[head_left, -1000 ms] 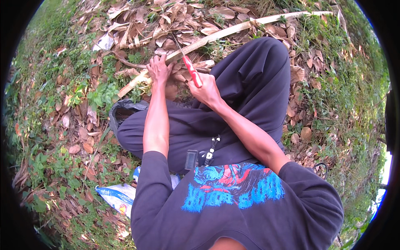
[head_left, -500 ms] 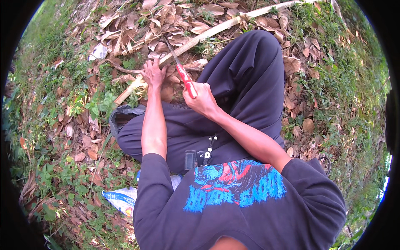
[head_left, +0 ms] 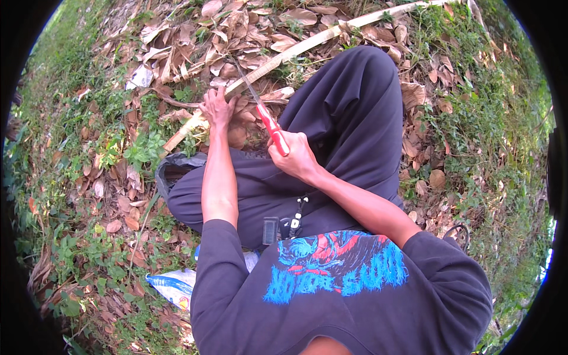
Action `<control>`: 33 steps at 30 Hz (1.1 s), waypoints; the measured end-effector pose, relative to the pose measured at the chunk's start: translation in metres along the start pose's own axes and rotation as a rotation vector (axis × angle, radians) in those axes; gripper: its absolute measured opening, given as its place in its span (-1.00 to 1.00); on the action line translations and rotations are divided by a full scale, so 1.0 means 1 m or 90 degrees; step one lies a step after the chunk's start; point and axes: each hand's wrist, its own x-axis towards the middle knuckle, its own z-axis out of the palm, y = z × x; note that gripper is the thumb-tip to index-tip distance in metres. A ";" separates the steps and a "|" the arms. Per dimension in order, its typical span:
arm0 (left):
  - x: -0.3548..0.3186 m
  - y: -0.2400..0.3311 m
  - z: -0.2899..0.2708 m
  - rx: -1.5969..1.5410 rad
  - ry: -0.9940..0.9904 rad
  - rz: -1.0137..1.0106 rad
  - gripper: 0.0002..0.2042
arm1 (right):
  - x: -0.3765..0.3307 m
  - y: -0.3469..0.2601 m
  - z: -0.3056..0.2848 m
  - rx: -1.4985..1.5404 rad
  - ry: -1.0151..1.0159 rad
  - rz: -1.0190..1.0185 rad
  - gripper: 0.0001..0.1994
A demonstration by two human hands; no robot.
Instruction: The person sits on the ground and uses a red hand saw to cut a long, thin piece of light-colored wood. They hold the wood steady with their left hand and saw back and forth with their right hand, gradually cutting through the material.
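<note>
A long pale wooden strip point(head_left: 296, 49) runs slantwise over the leaves, from beside my bent left leg up to the far right. My left hand point(head_left: 218, 107) presses down on it near its lower end, fingers curled over it. In my closed right hand point(head_left: 294, 155) is a hand saw point(head_left: 273, 130) with a red and white handle. Its narrow metal blade lies across the strip, just right of my left fingers, pointing up and left. The blade's teeth are too small to make out.
My crossed legs in dark trousers point(head_left: 355, 112) lie close below the strip. Dry brown leaves point(head_left: 236, 26) and low green plants point(head_left: 142, 151) cover the ground. A white and blue plastic bag point(head_left: 173, 287) lies by my left elbow. A pale scrap point(head_left: 140, 77) rests among leaves.
My right hand has drawn the saw a little down and to the right, along its blade. My left hand and the strip stay nearly where they were.
</note>
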 end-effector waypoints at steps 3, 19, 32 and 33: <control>-0.001 0.004 -0.001 0.017 0.022 0.002 -0.46 | 0.018 0.004 0.010 -0.014 0.003 -0.027 -0.85; -0.002 -0.003 0.004 0.004 0.051 0.011 -0.47 | -0.005 0.002 -0.005 0.004 -0.014 0.027 -0.85; 0.004 -0.006 0.002 0.006 0.021 0.011 -0.45 | 0.046 0.002 0.016 -0.030 0.017 0.042 -0.81; 0.003 -0.008 0.003 0.004 0.019 0.011 -0.45 | 0.031 -0.005 0.013 -0.036 0.022 0.008 -0.82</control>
